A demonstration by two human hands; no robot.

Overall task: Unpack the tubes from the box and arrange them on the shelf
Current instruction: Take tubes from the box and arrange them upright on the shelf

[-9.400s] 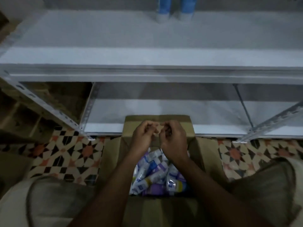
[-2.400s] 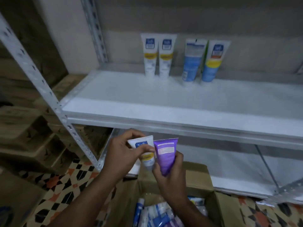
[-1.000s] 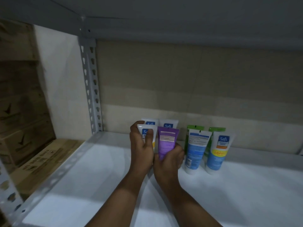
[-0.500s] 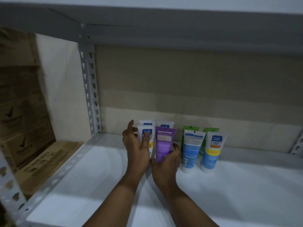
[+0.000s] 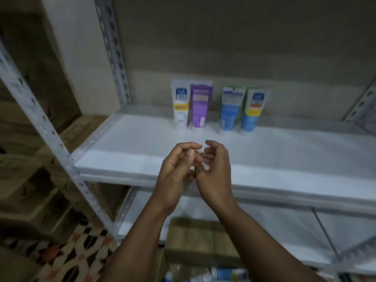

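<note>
Plastic tubes (image 5: pixel 200 106) look light and squishy, so I'd grab them low, near the stiffer cap. Four stand at the back of the shelf (image 5: pixel 284 155), and more lie in the box (image 5: pixel 201 237) below it. My left hand (image 5: pixel 175 171) and right hand (image 5: pixel 215 169) hover over its front edge, empty, fingers loosely curled.

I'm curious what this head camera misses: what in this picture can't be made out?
All in the head view:
1. Back-row tubes: mostly hidden behind the white-and-yellow plastic tube, the purple plastic tube and two blue plastic tubes.
2. Label print: too small and blurred.
3. Brown cardboard box: contents cut off by the bottom edge and the forearms.
4. Fingertips of left hand and right hand: overlapping, blurred.
</note>
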